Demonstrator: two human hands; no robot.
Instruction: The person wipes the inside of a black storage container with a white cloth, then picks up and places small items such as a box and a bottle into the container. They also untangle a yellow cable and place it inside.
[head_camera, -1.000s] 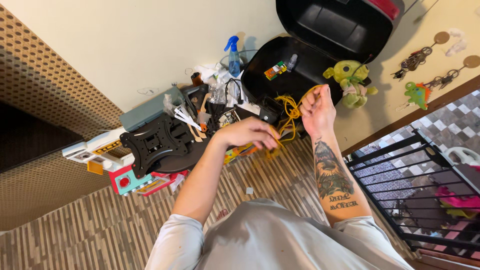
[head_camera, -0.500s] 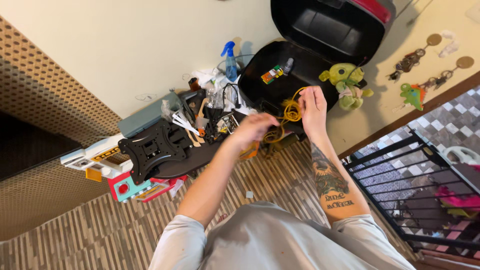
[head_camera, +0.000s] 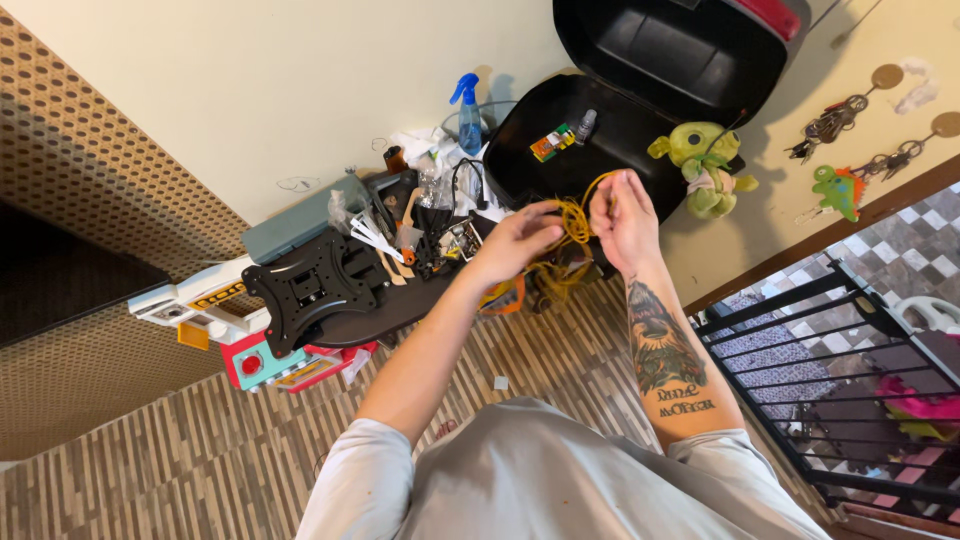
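- The tangled yellow cord (head_camera: 573, 222) hangs between the left hand (head_camera: 515, 240) and the right hand (head_camera: 622, 212), in front of the open black hard-shell case (head_camera: 610, 150).
- The blue plastic spray bottle (head_camera: 468, 112) stands left of the case; the green plush toy (head_camera: 704, 165) sits right.
- The black perforated metal bracket (head_camera: 315, 285) lies far left, on the floor.

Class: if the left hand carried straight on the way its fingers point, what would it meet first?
Probably the right hand: the left hand points at it across the yellow cord both hold. Depth is unclear.

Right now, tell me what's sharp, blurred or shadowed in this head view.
Head view: even indoor light, no glare. The left hand and right hand on the yellow cord are slightly soft, the dangling cord smeared. The spray bottle and plush toy cast soft shadows on the wall. Straight edges lean like wide-angle distortion.
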